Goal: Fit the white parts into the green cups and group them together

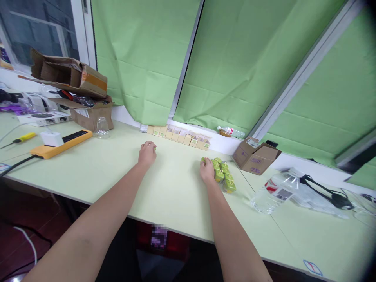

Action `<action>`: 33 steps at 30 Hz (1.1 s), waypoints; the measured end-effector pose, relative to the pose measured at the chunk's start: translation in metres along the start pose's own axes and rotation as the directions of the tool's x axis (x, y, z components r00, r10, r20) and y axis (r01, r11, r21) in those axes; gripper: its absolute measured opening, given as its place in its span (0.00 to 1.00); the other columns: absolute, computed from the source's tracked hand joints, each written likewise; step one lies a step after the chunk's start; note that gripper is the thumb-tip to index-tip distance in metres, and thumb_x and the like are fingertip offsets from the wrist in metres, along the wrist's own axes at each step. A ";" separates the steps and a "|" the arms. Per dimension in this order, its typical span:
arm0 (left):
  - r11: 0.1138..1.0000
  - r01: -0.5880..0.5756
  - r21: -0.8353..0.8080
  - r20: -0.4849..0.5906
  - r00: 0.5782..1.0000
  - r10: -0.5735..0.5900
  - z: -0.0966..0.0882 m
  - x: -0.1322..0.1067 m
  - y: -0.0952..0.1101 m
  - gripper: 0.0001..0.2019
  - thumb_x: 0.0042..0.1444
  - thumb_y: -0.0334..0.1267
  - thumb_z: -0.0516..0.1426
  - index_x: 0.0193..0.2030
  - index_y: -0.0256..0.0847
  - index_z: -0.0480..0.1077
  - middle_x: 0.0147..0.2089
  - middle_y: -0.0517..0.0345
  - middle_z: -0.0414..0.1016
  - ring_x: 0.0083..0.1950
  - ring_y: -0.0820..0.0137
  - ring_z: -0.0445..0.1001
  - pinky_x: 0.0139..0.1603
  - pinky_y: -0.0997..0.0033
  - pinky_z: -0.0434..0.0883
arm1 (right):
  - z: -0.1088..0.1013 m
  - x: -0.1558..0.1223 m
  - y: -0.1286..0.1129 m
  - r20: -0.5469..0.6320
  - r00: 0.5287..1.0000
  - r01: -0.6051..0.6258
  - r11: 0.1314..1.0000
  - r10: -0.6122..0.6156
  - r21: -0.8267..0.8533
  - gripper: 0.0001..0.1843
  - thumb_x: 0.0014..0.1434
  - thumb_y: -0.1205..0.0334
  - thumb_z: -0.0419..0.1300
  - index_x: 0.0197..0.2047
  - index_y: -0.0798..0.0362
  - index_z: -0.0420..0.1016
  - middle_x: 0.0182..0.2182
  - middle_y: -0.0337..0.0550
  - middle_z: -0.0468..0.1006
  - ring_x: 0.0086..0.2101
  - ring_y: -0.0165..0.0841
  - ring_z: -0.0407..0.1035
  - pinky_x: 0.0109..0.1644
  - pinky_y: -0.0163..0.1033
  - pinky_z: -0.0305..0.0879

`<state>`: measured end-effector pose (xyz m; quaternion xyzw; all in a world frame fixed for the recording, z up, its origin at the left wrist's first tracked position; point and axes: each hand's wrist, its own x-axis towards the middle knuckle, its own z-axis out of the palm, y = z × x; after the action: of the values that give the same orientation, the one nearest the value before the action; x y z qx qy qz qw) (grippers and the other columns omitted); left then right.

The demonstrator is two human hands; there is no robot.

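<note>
My left hand (147, 153) is closed over the middle of the table, its fingers curled round a small green thing (155, 149) that is almost wholly hidden. To the right, my right hand (207, 169) has its fingers bent over a small green box at the left end of a cluster. The small green boxes (230, 185) stand close together, several of them with pale yellow loops on top. Along the wall behind both hands runs a row of small tan cartons (181, 137), some with a green label and some with raised flaps.
At left lie an orange power strip (70, 141) with a white plug, a yellow screwdriver (25, 137), a clear glass jar (102, 128) and cardboard boxes (92, 115). At right are an open brown carton (255, 156), a large water bottle (276, 191) and a black strap (331, 194).
</note>
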<state>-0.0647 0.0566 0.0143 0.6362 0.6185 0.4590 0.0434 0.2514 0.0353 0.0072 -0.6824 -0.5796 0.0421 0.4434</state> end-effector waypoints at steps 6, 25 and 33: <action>0.997 0.049 -0.053 -0.020 0.999 -0.050 0.007 0.007 -0.015 0.12 0.56 0.27 0.51 0.39 0.41 0.75 0.54 0.48 0.70 0.57 0.58 0.65 0.61 0.56 0.65 | -0.008 -0.021 -0.032 -0.012 1.000 0.008 0.999 -0.008 0.053 0.19 0.57 0.51 0.54 0.41 0.53 0.81 0.31 0.47 0.80 0.32 0.40 0.72 0.44 0.47 0.67; 0.776 -0.059 -0.628 0.400 0.831 0.387 0.027 -0.059 0.076 0.26 0.50 0.43 0.64 0.56 0.41 0.68 0.53 0.49 0.75 0.51 0.62 0.74 0.54 0.61 0.70 | -0.002 -0.051 -0.082 0.253 0.967 -0.220 0.595 0.029 0.773 0.22 0.40 0.57 0.73 0.37 0.52 0.69 0.29 0.39 0.79 0.32 0.31 0.73 0.40 0.37 0.69; 0.906 -0.052 -0.420 0.409 0.880 0.241 0.026 -0.044 0.052 0.25 0.49 0.42 0.64 0.54 0.41 0.68 0.53 0.48 0.75 0.52 0.61 0.74 0.54 0.61 0.70 | -0.019 -0.037 -0.070 0.418 0.861 -0.498 0.309 0.291 0.810 0.14 0.50 0.66 0.65 0.40 0.49 0.68 0.31 0.36 0.75 0.31 0.32 0.73 0.37 0.44 0.77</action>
<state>-0.0009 0.0212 0.0085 0.7488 0.4342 0.4164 0.2782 0.1971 -0.0106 0.0471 -0.4495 -0.3187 0.5185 0.6538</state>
